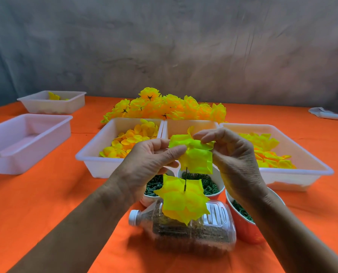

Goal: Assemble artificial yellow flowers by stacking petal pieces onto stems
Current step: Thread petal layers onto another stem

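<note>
Yellow petal pieces, two visible, pinched by both hands, left and right, above one stem.

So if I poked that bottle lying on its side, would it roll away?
Probably not far. The bottle looks flat-sided and squarish, so it would likely slide or rock. It seems nearly full of brown grains, so it is probably fairly heavy.

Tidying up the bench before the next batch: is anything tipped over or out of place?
The bottle lies on its side on the cloth, cap on, below the hands; nothing looks spilled. The cups stand upright.
</note>
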### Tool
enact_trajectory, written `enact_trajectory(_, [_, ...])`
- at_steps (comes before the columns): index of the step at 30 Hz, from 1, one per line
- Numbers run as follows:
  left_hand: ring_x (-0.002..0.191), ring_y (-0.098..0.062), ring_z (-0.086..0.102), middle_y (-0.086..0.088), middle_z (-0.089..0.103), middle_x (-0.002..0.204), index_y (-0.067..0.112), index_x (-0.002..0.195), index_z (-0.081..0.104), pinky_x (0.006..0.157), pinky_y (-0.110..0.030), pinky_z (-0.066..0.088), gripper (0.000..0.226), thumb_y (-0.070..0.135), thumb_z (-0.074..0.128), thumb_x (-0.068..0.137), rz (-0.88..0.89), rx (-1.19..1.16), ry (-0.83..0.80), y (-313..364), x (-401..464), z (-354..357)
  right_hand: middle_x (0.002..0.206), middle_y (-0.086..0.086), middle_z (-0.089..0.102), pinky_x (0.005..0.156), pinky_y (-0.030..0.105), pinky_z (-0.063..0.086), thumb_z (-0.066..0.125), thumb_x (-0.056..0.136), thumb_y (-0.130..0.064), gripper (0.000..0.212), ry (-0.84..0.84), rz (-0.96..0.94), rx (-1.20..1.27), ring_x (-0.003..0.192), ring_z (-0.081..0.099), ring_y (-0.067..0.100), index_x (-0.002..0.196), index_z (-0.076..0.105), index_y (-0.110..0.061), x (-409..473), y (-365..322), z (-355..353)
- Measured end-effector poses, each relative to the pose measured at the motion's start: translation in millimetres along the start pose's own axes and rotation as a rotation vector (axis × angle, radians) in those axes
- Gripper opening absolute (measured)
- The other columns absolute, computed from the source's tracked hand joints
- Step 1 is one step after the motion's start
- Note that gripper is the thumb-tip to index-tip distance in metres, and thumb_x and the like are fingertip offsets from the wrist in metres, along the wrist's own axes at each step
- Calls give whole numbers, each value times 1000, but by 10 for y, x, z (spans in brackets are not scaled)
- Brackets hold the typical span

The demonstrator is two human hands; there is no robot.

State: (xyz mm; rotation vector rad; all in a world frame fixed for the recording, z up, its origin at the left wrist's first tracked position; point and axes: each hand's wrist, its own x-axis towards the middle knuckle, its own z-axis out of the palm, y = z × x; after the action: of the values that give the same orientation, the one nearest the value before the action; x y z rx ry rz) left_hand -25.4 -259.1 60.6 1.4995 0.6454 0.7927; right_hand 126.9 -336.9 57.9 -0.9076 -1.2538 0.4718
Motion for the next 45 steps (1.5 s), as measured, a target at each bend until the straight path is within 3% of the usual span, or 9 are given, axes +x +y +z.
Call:
enact_trajectory(6, [81, -18, 69, -4, 75, 87, 16, 83, 74, 74, -31, 53, 46, 28, 79, 38, 3, -123, -22, 38, -14, -30, 98, 2, 70, 70, 19, 53, 56, 66, 6, 20, -18, 57, 101, 92, 68, 8, 82, 62, -5, -66, -65, 14])
enact_trajectory(12, [77, -17, 72, -5, 75, 85, 13, 84, 72, 65, -24, 57, 33, 14, 75, 51, 86, -148, 24, 64, 9, -46, 110, 16, 68, 73, 34, 58, 49, 91, -17, 27, 50, 398, 283, 87, 69, 24, 116, 58, -12, -21, -116, -19])
enact_trajectory(15, [73, -17, 72, -6, 75, 82, 10, 86, 71, 61, -23, 56, 30, 11, 73, 55, 75, -140, 23, 93, 7, -21, 102, 14, 71, 71, 39, 57, 59, 76, -37, 43, -9, 465, 228, 82, 70, 25, 112, 59, -14, 20, -162, -46])
enact_trajectory(20, [80, -20, 71, -7, 75, 89, 10, 92, 72, 68, -28, 58, 35, 16, 73, 58, 33, -102, 3, 100, 0, 11, 101, 12, 70, 62, 34, 58, 76, 52, -22, 53, 8, 531, 108, 76, 71, 20, 104, 64, -21, 28, -172, -18])
enact_trajectory(24, [81, -20, 71, -7, 75, 92, 10, 96, 71, 67, -30, 58, 40, 21, 73, 57, -44, -73, -5, 87, -13, 16, 113, 22, 63, 78, 45, 56, 76, 47, -15, 70, 37, 580, 70, 86, 69, 28, 114, 60, -20, 20, -178, -15])
enact_trajectory(29, [72, -20, 70, -14, 72, 96, 7, 105, 65, 64, -33, 58, 56, 20, 73, 51, -105, -58, 25, 63, -38, 18, 81, 7, 73, 60, 32, 57, 73, 50, -10, 60, 1, 605, 62, 65, 70, 15, 108, 60, -21, -33, -184, -20])
enact_trajectory(33, [81, -28, 68, -18, 71, 100, 7, 106, 65, 92, -54, 48, 58, 18, 74, 50, -143, -48, 59, 50, -56, 36, 88, 10, 73, 72, 42, 57, 73, 51, -13, 58, -37, 642, 41, 72, 70, 20, 108, 62, -17, -43, -195, 7])
enact_trajectory(41, [98, -38, 66, -21, 70, 102, 7, 103, 67, 95, -59, 45, 68, 27, 80, 39, -188, -44, 42, 36, -83, 41, 76, 9, 73, 65, 37, 57, 72, 67, 0, 40, -50, 683, 38, 65, 69, 17, 103, 63, -17, -33, -172, 35])
enact_trajectory(45, [74, -25, 71, -12, 74, 85, 9, 93, 69, 85, -54, 51, 59, 24, 79, 37, -186, -64, 12, 26, -75, 44, 75, 9, 73, 63, 35, 57, 71, 72, 2, 36, -57, 699, 18, 66, 70, 18, 102, 63, -16, -24, -167, 35])
